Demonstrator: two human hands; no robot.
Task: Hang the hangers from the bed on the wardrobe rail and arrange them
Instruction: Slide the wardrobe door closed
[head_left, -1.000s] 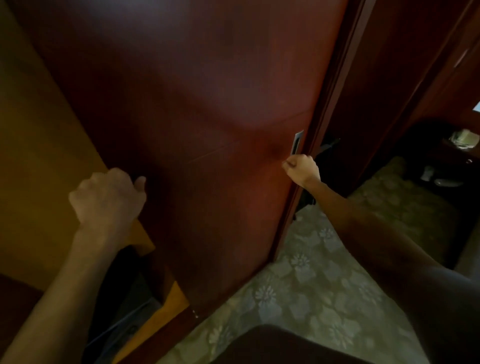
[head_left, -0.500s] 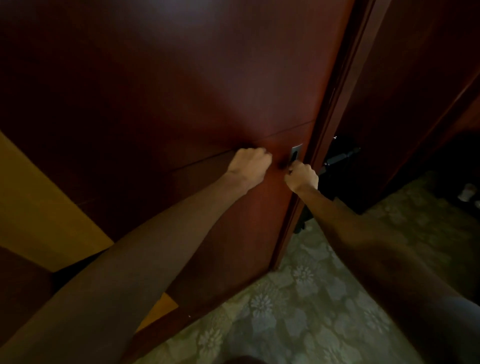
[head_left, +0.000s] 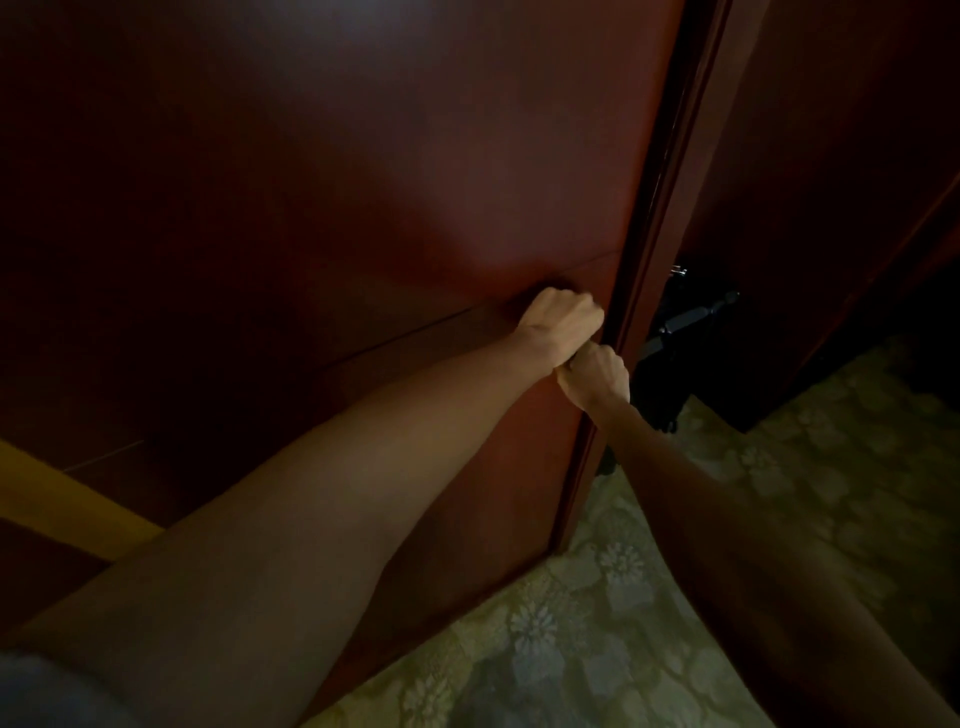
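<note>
A dark red-brown wardrobe sliding door (head_left: 363, 208) fills most of the view. My left hand (head_left: 561, 325) is curled in a fist over the recessed handle near the door's right edge and hides it. Just below and touching it, my right hand (head_left: 597, 376) is closed on that same right edge. No hangers, rail or bed are in view.
The door frame (head_left: 670, 182) runs down just right of my hands. A black stand-like object (head_left: 685, 322) sits in the dark gap beyond it. Floral carpet (head_left: 597, 597) covers the floor at lower right. A lit yellow strip of wardrobe interior (head_left: 57, 493) shows at lower left.
My left hand crossed from the door's left side to the handle, beside my right hand. The door now covers more of the opening, and the metal handle is hidden under my left hand.
</note>
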